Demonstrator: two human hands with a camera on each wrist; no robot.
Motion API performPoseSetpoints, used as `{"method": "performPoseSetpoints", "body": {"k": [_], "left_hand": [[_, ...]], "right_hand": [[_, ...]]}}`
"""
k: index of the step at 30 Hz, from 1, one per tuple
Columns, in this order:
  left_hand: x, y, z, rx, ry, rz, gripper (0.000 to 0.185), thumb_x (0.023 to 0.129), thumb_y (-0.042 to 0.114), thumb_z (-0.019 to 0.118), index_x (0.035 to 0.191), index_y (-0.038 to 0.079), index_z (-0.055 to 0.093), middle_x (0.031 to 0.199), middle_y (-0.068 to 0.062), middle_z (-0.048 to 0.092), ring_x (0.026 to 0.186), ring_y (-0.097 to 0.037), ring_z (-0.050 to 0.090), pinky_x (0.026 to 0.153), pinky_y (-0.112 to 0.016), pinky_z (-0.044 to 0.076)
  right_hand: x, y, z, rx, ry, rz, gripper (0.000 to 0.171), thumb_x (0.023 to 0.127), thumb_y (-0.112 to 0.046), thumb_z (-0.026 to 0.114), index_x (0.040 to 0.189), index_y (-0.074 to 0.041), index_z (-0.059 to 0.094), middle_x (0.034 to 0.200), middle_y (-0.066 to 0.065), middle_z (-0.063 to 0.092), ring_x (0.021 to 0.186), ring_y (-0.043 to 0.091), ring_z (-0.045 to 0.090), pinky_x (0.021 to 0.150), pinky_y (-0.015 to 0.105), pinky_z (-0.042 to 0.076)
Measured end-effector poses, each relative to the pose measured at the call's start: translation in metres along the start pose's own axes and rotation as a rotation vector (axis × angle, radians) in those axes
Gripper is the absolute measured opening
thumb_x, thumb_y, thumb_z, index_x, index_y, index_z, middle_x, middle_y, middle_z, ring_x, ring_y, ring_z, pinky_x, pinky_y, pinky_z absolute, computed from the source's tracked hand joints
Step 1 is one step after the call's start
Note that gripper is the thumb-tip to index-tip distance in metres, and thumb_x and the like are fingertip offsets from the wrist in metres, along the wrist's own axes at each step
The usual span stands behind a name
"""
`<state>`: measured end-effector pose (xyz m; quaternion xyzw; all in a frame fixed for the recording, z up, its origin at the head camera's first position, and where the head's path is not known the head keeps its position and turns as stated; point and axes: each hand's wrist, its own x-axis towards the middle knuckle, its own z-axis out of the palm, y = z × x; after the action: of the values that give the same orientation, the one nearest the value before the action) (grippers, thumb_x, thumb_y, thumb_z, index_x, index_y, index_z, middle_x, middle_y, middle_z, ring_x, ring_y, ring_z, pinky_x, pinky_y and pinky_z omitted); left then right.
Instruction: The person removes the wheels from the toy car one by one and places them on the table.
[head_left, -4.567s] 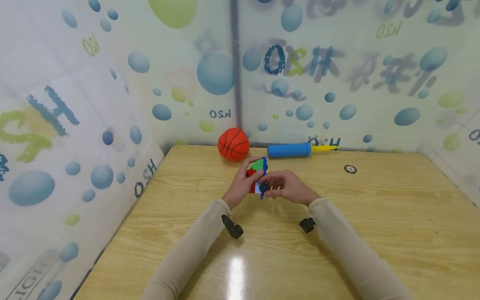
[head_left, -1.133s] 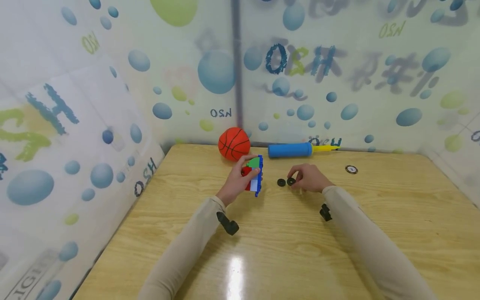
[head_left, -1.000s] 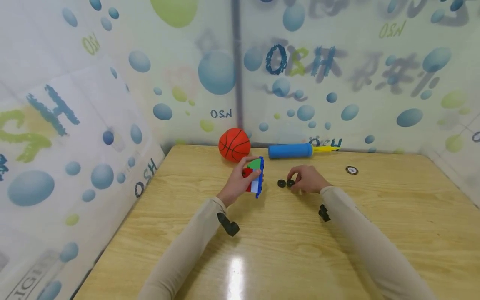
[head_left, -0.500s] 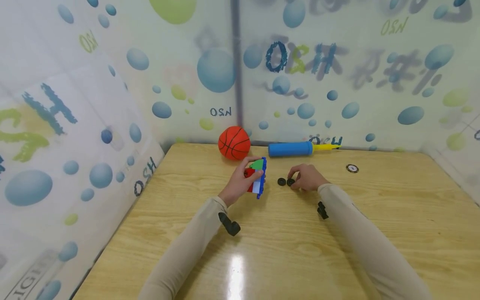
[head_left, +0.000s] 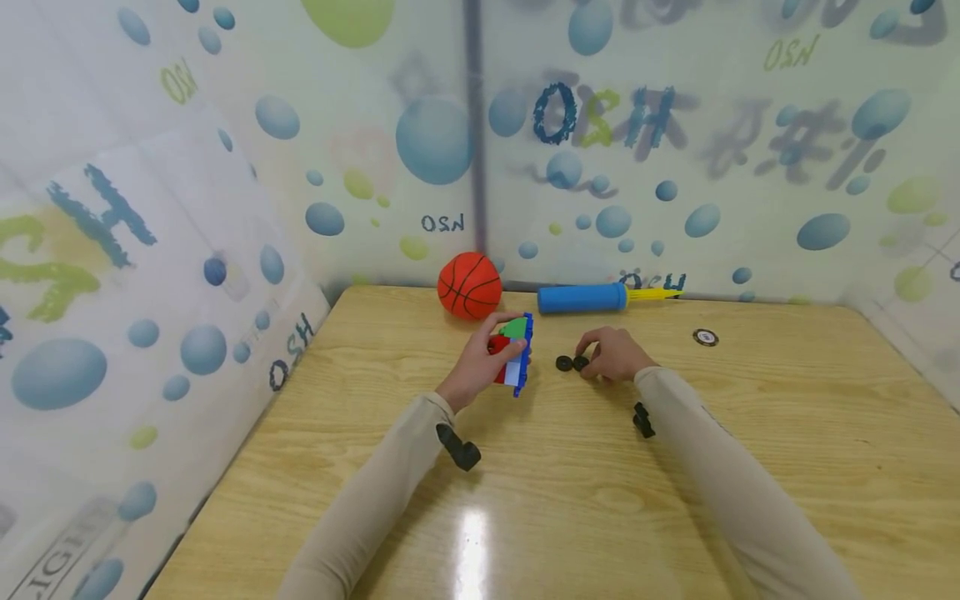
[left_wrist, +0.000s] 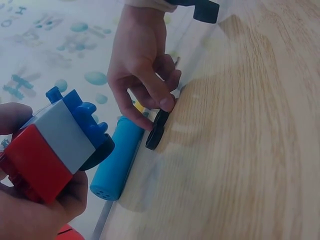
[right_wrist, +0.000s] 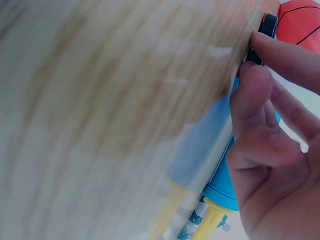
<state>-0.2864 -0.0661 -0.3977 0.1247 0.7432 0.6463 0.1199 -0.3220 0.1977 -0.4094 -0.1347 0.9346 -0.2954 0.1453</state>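
Note:
My left hand (head_left: 474, 365) grips a toy car (head_left: 516, 371) built of red, white and green blocks on a blue base, held on its side above the table. In the left wrist view a black wheel (left_wrist: 102, 152) shows at its blue base (left_wrist: 87, 114). To the right, my right hand (head_left: 617, 354) is down at the tabletop, pinching a small black wheel (head_left: 580, 363) between thumb and forefinger. A second loose wheel (head_left: 564, 363) lies flat on the wood just left of it, close beside the pinched one.
A red toy basketball (head_left: 469, 286) sits at the back edge of the wooden table (head_left: 555, 483), against the patterned wall. Right of it lies a blue hand pump (head_left: 581, 298) with a yellow nozzle. A round black-and-white chip (head_left: 705, 337) rests farther right.
Several seconds ago my right hand was at a wheel on the toy car; since then it has moved right, and two wheels are on the table. In the last second hardly anything has moved.

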Motion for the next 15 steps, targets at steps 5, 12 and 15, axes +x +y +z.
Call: {"method": "performPoseSetpoints", "body": {"k": [5, 12, 15], "left_hand": [[0.0, -0.001, 0.0, -0.014, -0.006, -0.003, 0.046, 0.104, 0.023, 0.056, 0.147, 0.03, 0.043, 0.127, -0.018, 0.064, 0.102, -0.023, 0.07, 0.083, -0.038, 0.061], [-0.001, -0.002, 0.001, -0.069, -0.014, -0.009, 0.042, 0.105, 0.023, 0.054, 0.145, 0.03, 0.045, 0.127, -0.019, 0.064, 0.103, -0.023, 0.071, 0.085, -0.04, 0.061], [-0.001, -0.002, 0.001, -0.126, -0.029, -0.007, 0.039, 0.108, 0.026, 0.045, 0.147, 0.027, 0.044, 0.126, -0.02, 0.063, 0.1, -0.021, 0.07, 0.082, -0.037, 0.061]], "right_hand": [[-0.004, -0.001, 0.0, 0.006, 0.004, -0.003, 0.036, 0.085, -0.011, 0.076, 0.119, -0.004, 0.067, 0.082, 0.011, 0.073, 0.053, 0.013, 0.057, 0.058, 0.026, 0.048], [-0.011, -0.002, 0.0, 0.007, 0.018, -0.019, 0.049, 0.085, -0.014, 0.077, 0.128, 0.0, 0.06, 0.086, 0.011, 0.074, 0.062, 0.014, 0.063, 0.069, 0.032, 0.053], [-0.014, -0.006, -0.001, -0.036, 0.039, -0.044, 0.049, 0.086, -0.015, 0.077, 0.128, 0.001, 0.06, 0.088, 0.012, 0.074, 0.069, 0.015, 0.066, 0.075, 0.036, 0.055]]}}
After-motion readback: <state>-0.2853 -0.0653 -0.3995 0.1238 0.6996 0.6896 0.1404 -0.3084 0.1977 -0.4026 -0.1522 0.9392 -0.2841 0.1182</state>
